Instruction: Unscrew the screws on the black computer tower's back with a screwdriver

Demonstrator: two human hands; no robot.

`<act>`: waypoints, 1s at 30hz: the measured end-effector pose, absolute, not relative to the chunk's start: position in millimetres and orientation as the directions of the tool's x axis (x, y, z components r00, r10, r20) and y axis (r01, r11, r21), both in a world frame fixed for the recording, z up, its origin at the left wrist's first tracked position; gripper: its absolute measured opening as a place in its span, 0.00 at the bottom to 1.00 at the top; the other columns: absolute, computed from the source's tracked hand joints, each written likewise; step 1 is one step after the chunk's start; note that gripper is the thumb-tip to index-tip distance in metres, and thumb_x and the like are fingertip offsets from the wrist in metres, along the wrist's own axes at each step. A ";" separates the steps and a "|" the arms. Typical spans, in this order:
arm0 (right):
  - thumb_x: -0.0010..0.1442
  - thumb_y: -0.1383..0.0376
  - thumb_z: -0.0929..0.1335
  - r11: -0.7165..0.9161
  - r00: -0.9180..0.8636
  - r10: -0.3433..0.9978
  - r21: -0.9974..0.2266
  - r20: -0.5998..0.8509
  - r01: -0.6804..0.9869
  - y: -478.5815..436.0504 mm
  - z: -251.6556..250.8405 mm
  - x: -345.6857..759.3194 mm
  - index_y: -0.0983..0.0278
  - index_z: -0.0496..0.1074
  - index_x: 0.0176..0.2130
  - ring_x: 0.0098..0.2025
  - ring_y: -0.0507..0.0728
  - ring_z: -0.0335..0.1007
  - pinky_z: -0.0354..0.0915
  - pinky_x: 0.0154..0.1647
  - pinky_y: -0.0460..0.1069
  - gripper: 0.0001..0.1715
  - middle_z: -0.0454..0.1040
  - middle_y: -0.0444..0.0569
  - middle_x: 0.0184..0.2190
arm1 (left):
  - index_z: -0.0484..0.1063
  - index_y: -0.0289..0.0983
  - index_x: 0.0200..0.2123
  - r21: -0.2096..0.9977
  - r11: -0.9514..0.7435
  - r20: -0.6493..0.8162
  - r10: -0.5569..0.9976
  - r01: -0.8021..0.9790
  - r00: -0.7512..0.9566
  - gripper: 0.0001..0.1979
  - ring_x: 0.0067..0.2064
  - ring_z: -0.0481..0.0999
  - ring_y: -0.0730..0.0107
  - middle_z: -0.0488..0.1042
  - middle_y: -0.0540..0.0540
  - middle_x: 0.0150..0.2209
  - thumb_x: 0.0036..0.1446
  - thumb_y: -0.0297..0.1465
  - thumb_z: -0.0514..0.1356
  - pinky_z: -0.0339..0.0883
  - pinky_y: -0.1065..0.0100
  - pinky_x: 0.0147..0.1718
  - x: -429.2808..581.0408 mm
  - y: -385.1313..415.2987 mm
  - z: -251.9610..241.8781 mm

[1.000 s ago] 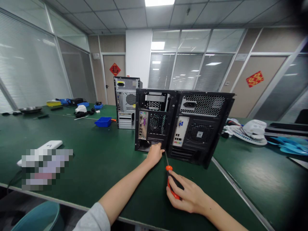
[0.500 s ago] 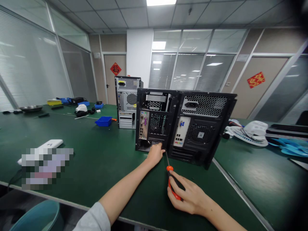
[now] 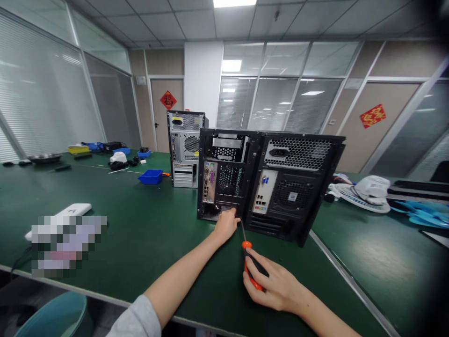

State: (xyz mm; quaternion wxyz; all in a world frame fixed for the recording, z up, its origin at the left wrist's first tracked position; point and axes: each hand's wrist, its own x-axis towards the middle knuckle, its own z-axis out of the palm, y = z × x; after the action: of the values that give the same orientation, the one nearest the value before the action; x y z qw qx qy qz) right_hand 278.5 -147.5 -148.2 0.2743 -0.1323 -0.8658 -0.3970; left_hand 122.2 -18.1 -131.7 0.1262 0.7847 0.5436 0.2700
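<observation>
Two black computer cases stand side by side with their backs toward me: the left case (image 3: 224, 173) and the right case (image 3: 298, 182). My left hand (image 3: 226, 223) reaches to the bottom rear edge of the left case, fingers pinched together at the lower slot area; what they pinch is hidden. My right hand (image 3: 271, 283) is closed round an orange-and-black screwdriver (image 3: 249, 264). Its shaft points up toward the bottom corner of the left case, just right of my left fingers.
A silver tower (image 3: 185, 150) stands behind the black cases. A blue bin (image 3: 150, 177) lies left of it on the green table (image 3: 147, 234). A white device (image 3: 70, 210) rests at the left. White and blue fan parts (image 3: 368, 189) lie at the right. A teal bucket (image 3: 52, 318) sits below the table edge.
Almost nothing has moved. Both hands stay at the bottom of the left case; the view has shifted slightly.
</observation>
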 end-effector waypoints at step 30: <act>0.57 0.72 0.61 0.621 -0.887 0.060 0.679 0.458 0.392 -159.7 -108.5 252.7 0.65 0.67 0.42 0.47 0.66 0.73 0.72 0.32 0.48 0.12 0.74 0.56 0.39 | 0.70 0.34 0.36 0.523 -0.373 0.286 0.924 0.766 0.255 0.04 0.41 0.78 0.62 0.77 0.41 0.35 0.57 0.28 0.59 0.67 0.68 0.39 119.6 -18.5 -128.2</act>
State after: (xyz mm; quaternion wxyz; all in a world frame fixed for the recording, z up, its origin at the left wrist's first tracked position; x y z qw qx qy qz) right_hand 252.7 -159.7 -108.5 0.1997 -0.1287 -0.8779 -0.4159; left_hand 119.6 -18.5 -128.2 0.1404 0.7795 0.5421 0.2809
